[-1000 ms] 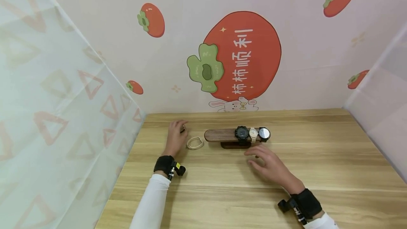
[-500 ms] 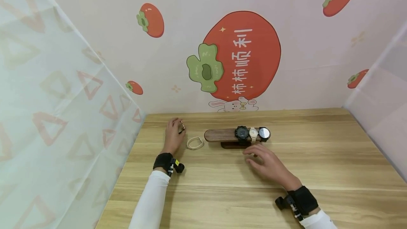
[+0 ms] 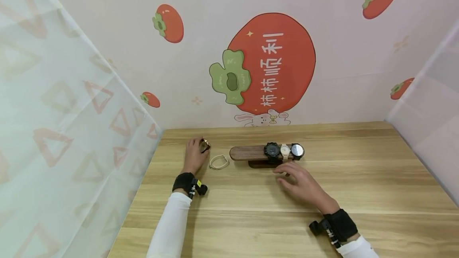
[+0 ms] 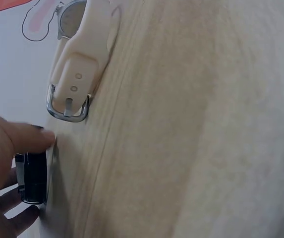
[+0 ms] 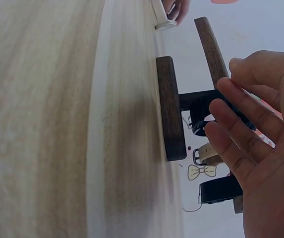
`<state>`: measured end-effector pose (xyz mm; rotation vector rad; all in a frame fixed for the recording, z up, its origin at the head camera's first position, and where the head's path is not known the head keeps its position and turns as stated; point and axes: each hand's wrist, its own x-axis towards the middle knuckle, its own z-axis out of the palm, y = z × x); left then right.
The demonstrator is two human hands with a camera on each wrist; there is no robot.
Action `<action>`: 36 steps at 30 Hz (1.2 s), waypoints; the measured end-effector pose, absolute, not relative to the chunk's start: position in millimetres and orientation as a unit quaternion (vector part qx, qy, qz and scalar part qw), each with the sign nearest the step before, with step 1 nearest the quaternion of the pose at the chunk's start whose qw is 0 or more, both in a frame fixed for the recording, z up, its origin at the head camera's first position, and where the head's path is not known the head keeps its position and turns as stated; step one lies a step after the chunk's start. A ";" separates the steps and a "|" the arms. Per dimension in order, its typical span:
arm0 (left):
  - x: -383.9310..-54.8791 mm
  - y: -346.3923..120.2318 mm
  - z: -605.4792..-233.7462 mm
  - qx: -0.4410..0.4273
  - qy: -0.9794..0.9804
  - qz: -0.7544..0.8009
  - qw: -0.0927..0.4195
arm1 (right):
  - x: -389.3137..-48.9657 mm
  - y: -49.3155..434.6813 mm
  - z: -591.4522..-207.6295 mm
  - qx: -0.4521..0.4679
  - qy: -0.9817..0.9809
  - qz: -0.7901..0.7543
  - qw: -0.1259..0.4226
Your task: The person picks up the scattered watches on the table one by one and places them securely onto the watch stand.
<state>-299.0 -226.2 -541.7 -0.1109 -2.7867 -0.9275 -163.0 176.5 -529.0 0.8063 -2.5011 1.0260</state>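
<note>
At the left back of the table my left hand (image 3: 194,157) grips a dark-strapped watch (image 3: 205,145) with gold-coloured metal on it. In the left wrist view, thumb and fingers stand on either side of its black band (image 4: 34,176); its dial is hidden there. A cream watch (image 3: 218,162), strap buckled in a loop, lies just to the right of that hand. My right hand (image 3: 299,182) hovers in front of the wooden watch stand (image 3: 247,153), fingers loosely bent and holding nothing.
The stand's right half carries a chunky black watch (image 3: 272,150), a cream-strapped watch (image 3: 285,150) and a black-strapped watch with a pale dial (image 3: 297,150). Bare wood shows on its left half. A printed cloth wall (image 3: 193,71) rises behind the table.
My left hand has shifted slightly left, and more of the dark-strapped watch shows beyond its fingers. The right hand stays nearly still; the stand and the loose cream watch have not moved.
</note>
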 end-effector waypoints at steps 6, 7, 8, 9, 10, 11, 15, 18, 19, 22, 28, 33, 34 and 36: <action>-299.9 -224.3 -539.3 -0.028 -0.942 -0.320 0.102 | -161.6 176.5 -528.1 0.273 -0.878 0.364 0.146; -300.5 -224.2 -539.4 -0.027 -0.941 -0.320 0.103 | -161.5 176.6 -528.1 0.274 -0.878 0.364 0.147; -301.0 -224.0 -539.4 -0.026 -0.941 -0.320 0.104 | -161.5 176.6 -527.9 0.275 -0.878 0.364 0.148; -301.1 -223.6 -539.2 -0.025 -0.941 -0.320 0.105 | -161.4 176.7 -528.0 0.274 -0.878 0.364 0.149; -301.2 -223.4 -539.2 -0.024 -0.941 -0.319 0.106 | -161.3 176.9 -528.1 0.274 -0.878 0.363 0.149; -301.3 -223.1 -539.0 -0.023 -0.941 -0.320 0.107 | -161.3 177.0 -528.2 0.274 -0.878 0.363 0.151; -300.2 -221.9 -537.3 -0.016 -0.941 -0.323 0.101 | -161.6 177.5 -529.1 0.276 -0.877 0.360 0.157; -299.2 -221.2 -536.0 -0.012 -0.942 -0.323 0.092 | -162.2 178.4 -529.6 0.278 -0.875 0.363 0.160; -298.9 -221.2 -535.7 -0.011 -0.942 -0.323 0.090 | -162.3 178.9 -529.6 0.278 -0.874 0.365 0.160; -298.2 -221.3 -535.1 -0.013 -0.941 -0.328 0.088 | -163.1 180.2 -529.7 0.279 -0.871 0.370 0.163; -297.2 -222.5 -536.4 -0.018 -0.939 -0.332 0.089 | -164.6 183.5 -528.8 0.279 -0.869 0.372 0.168; -295.3 -222.0 -535.7 -0.025 -0.936 -0.338 0.096 | -165.3 187.1 -527.1 0.276 -0.871 0.371 0.166; -294.9 -221.7 -535.1 -0.026 -0.935 -0.339 0.097 | -165.3 188.0 -526.5 0.274 -0.872 0.370 0.166; -294.1 -221.0 -533.4 -0.026 -0.933 -0.345 0.096 | -165.4 189.8 -524.9 0.271 -0.874 0.367 0.169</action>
